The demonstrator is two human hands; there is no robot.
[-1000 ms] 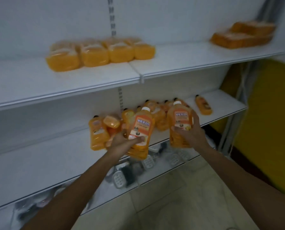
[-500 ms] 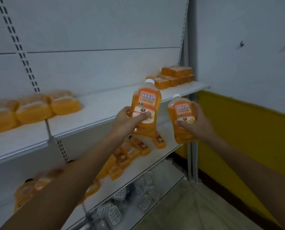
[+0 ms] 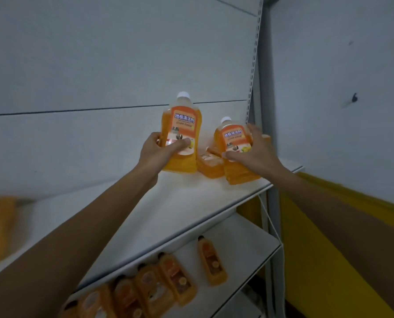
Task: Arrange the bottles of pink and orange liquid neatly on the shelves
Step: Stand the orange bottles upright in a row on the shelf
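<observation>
The left hand [image 3: 155, 152] is holding one orange bottle [image 3: 182, 115] in its grip, and the right hand [image 3: 253, 152] is holding a second bottle [image 3: 233, 134], both at the upper shelf's [image 3: 191, 203] far right. Full and smooth-sided, they are likely weighing heavy, so a mid-body hold is looking safest.

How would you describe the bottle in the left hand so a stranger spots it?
Start at the upper white shelf, near its right end. Two white-capped orange bottles are held there; yours is the left bottle, gripped by the left hand. Unlike the right bottle in the right hand, its cap reaches the dark seam on the back panel.
</observation>
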